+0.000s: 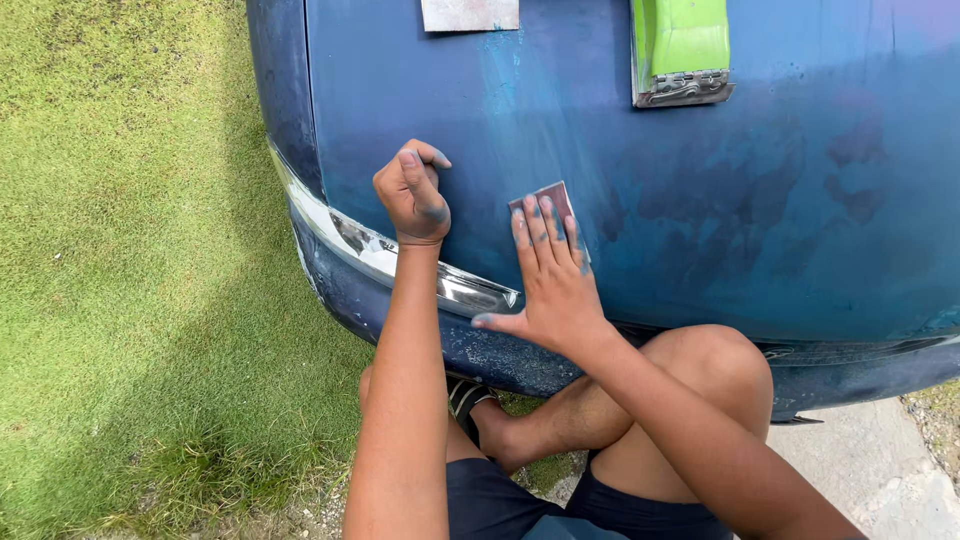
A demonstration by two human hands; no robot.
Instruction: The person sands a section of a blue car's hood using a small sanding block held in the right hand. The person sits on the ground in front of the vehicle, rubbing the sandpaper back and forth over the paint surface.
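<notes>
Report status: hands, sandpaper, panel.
Right hand flat, pressing sandpaper on blue panel. Left hand fisted against panel, empty. Nothing in the way.

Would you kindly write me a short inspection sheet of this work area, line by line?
Surface: blue car body panel, paint dull and blotchy, a lighter rubbed streak above the sanding sheet.
Job's things: small sanding sheet lying flat on the panel under the fingers.
Clutter: second sheet at the top edge; green piece with metal hinge.
Grippers: right hand pressed flat on the sanding sheet, fingers blue-stained; left hand a loose fist resting against the panel.
Cables: nothing seen.
Surroundings: chrome trim strip, grass on one side, concrete on the other.
</notes>
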